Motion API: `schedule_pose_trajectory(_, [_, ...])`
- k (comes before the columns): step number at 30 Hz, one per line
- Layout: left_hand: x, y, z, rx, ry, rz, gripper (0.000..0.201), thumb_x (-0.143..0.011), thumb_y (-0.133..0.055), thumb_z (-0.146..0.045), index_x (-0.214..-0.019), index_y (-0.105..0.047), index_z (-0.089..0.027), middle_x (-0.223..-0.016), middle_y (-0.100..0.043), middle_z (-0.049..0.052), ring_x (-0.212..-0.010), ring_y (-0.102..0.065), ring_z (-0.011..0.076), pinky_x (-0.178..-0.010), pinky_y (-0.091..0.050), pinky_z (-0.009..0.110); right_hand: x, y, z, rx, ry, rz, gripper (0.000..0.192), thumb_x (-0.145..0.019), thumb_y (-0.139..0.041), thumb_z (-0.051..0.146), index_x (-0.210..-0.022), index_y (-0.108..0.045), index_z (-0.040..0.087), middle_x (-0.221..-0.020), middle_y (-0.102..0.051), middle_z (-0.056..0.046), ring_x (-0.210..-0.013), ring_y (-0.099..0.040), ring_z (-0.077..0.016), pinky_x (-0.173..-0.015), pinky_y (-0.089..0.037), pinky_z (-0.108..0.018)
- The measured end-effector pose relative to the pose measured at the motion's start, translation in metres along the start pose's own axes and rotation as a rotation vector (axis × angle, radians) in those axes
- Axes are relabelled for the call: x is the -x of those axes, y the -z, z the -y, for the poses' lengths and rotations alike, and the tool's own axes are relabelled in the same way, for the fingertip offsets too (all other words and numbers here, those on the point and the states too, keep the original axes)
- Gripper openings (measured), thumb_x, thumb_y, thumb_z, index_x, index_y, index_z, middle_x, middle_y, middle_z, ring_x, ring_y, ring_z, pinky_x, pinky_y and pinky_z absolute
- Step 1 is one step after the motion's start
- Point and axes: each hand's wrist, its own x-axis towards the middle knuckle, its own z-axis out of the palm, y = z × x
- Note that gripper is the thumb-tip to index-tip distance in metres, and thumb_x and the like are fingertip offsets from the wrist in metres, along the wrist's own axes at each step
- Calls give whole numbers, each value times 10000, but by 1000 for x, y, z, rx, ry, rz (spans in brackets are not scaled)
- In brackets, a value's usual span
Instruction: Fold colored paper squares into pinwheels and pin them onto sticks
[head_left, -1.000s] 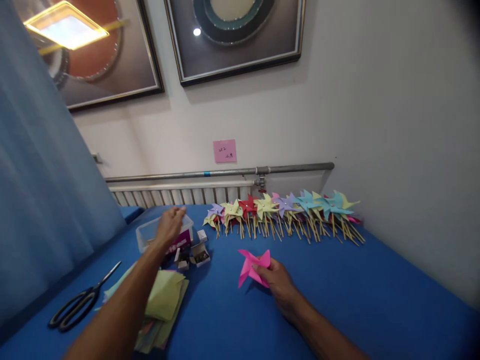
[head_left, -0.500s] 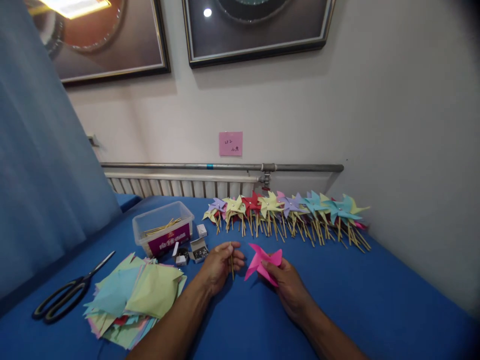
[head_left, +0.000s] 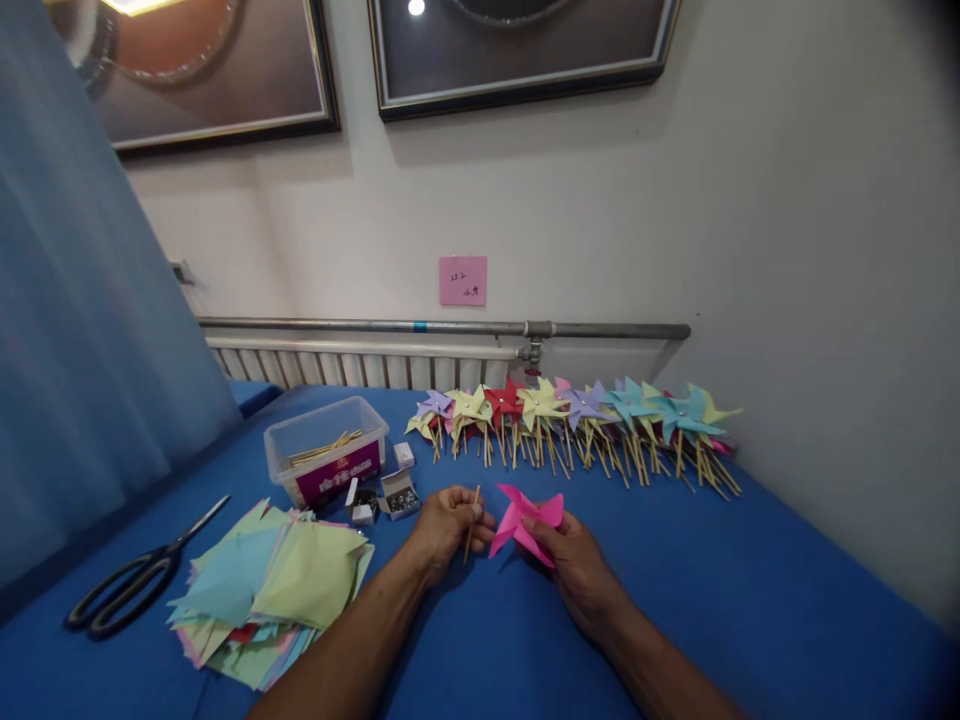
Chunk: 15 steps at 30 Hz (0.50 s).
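My left hand [head_left: 450, 532] pinches a thin wooden stick [head_left: 472, 535], which leans slightly with its top to the right. Just to its right, my right hand [head_left: 574, 555] grips a folded bright pink paper pinwheel [head_left: 521, 524] by its right side, thumb on the front. Stick and pinwheel are apart. Left of my left hand lie two small open boxes: one of silvery pins [head_left: 405, 500], one of dark pieces [head_left: 364, 500]. Behind them is a small white box [head_left: 404, 456]. My right fingers are mostly hidden behind the paper.
A clear plastic tub [head_left: 326, 415] holds more sticks. A pile of coloured paper [head_left: 307, 580] lies at front left, beside black-handled scissors [head_left: 142, 580]. Finished pinwheels [head_left: 540, 405] on sticks line the back of the blue table [head_left: 765, 610], below a pipe [head_left: 360, 325] and radiator [head_left: 375, 371].
In my left hand the stick has tilted from near upright, its top swinging right, and the thumb now presses on it. My right hand and the pink pinwheel stay almost still.
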Motion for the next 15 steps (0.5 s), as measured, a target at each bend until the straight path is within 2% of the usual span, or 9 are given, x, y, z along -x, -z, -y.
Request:
schedule_pose_trajectory(3, [1,-3,0,-59,0,-52,358,-635,-744,-359,-844,-573,-125,-654,-664,45,-468,-591,120,-450,-410,217,1,0,1,-6,2,17,360,-577,-868,376,-820,-701,169,-699,-685,9,-643,-577,-154,-656,-430,-279])
schedule_pose_trajectory(8, [5,-8,-6,-192,-37,-97,379,-682,-674,-422,-907,-623,-122,-548,-611,-12,-330,-410,62,-353,-215,194,2,2,0,2,16,33,354,-603,-857,368,-841,-693,162,-710,-690,6,-649,-572,-145,-661,-432,-271])
schedule_pose_trajectory(10, [8,-10,-9,-216,-52,-100,353,-699,-638,-407,-899,-634,-116,-528,-598,-19,-322,-369,52,-360,-198,200,1,2,-1,4,21,25,353,-593,-860,362,-826,-687,161,-671,-667,20,-616,-545,-129,-630,-417,-256])
schedule_pose_trajectory(15, [10,-15,-11,-256,-61,-110,216,-700,-590,-315,-826,-595,-140,-546,-610,-12,-341,-391,63,-385,-221,205,-1,2,-2,23,22,24,351,-592,-854,369,-815,-684,157,-658,-652,17,-604,-530,-126,-609,-415,-253])
